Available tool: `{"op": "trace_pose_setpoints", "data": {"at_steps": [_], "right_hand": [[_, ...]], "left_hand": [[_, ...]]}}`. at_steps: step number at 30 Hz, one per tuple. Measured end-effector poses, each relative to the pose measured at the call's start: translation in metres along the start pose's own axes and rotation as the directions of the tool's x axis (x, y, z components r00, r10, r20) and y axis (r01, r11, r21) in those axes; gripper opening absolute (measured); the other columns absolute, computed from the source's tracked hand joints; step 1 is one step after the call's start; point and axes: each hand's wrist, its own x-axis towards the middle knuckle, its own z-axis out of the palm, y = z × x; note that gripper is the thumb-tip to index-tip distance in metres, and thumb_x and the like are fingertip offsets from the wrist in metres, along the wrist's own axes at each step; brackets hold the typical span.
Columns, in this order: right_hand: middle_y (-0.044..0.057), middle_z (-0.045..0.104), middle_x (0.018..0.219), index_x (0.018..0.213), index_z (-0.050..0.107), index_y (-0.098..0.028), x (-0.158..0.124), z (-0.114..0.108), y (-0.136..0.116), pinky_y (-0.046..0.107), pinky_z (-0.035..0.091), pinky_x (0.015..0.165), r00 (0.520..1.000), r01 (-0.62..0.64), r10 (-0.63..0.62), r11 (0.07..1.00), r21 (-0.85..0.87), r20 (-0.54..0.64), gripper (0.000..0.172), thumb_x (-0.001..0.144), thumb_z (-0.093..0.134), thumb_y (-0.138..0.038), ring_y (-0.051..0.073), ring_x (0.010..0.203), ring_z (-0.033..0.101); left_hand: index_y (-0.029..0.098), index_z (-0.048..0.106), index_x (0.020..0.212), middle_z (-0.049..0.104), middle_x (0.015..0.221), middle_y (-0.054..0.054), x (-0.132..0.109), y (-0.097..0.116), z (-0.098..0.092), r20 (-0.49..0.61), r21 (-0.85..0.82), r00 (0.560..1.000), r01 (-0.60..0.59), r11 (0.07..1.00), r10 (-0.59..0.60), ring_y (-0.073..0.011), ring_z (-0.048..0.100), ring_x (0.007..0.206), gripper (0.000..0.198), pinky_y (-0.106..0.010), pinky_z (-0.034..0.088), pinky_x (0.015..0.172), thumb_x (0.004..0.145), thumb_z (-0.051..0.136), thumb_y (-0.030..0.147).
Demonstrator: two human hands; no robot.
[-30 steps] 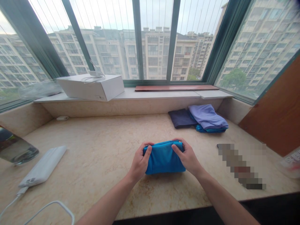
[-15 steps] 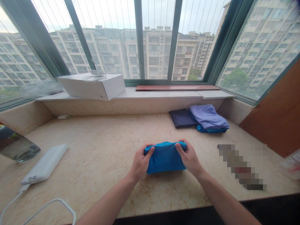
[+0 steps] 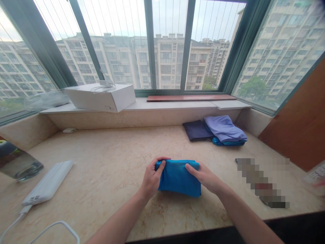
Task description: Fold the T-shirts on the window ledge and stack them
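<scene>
A folded bright blue cloth [image 3: 179, 178] is held up between my hands over the front middle of the counter, its front face toward me. My left hand [image 3: 153, 176] pinches its upper left corner, thumb in front and fingers behind. On the other side my right hand [image 3: 203, 176] grips the upper right edge, thumb lying across the front; its fingers are hidden behind the cloth. Farther back on the right lie a folded lavender cloth [image 3: 224, 128] on top of blue folded fabric [image 3: 228, 143], and a folded dark navy cloth [image 3: 196, 130] beside them.
On the left are a white power bank [image 3: 48, 183] with a cable and a glass of water [image 3: 19, 166]. A pixelated object [image 3: 261, 183] lies at the right. The windowsill bears a white box [image 3: 101, 96] and a reddish board [image 3: 190, 98]. The counter's [image 3: 114, 162] front edge is near my forearms.
The blue cloth's top edge has straightened, and its lower right corner hangs lower. My right thumb has slid left across its front. The view has tilted slightly upward.
</scene>
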Motion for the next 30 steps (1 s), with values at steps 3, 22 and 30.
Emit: {"op": "trace_pose_setpoints", "data": {"at_steps": [3, 22, 30], "right_hand": [[0.003, 0.074, 0.09, 0.095, 0.072, -0.02, -0.002, 0.0, -0.001, 0.033, 0.053, 0.072, 0.999, 0.033, -0.033, 0.997, -0.068, 0.006, 0.045, 0.081, 0.071, -0.063, 0.022, 0.081, 0.066], [0.014, 0.068, 0.112, 0.132, 0.053, -0.019, 0.16, -0.148, -0.044, 0.035, 0.059, 0.065, 0.68, 0.047, -0.16, 0.983, -0.175, -0.715, 0.064, 0.084, 0.063, -0.06, 0.024, 0.087, 0.066], [0.008, 0.069, 0.1, 0.13, 0.059, -0.018, 0.178, -0.162, -0.017, 0.034, 0.061, 0.069, 0.708, -0.063, -0.23, 0.921, -0.384, -0.668, 0.047, 0.089, 0.057, -0.042, 0.021, 0.086, 0.066]], "left_hand": [[0.019, 0.072, 0.103, 0.076, 0.108, -0.008, 0.003, -0.002, -0.002, -0.011, -0.002, 0.999, 0.036, 0.999, -0.036, -0.0245, 0.067, 0.102, 0.033, -0.033, 0.05, 0.089, 0.093, 0.062, 0.049], [0.02, 0.071, 0.081, 0.073, 0.109, -0.012, 0.011, -0.006, -0.004, 0.008, 0.181, 0.985, -0.169, 0.969, 0.17, -0.0263, 0.067, 0.103, 0.045, -0.042, 0.049, 0.097, 0.101, 0.043, 0.048], [0.02, 0.07, 0.076, 0.074, 0.095, -0.011, 0.013, -0.008, -0.004, 0.001, 0.181, 0.984, -0.175, 0.968, 0.178, -0.0258, 0.068, 0.093, 0.052, -0.039, 0.052, 0.089, 0.099, 0.042, 0.057]]}}
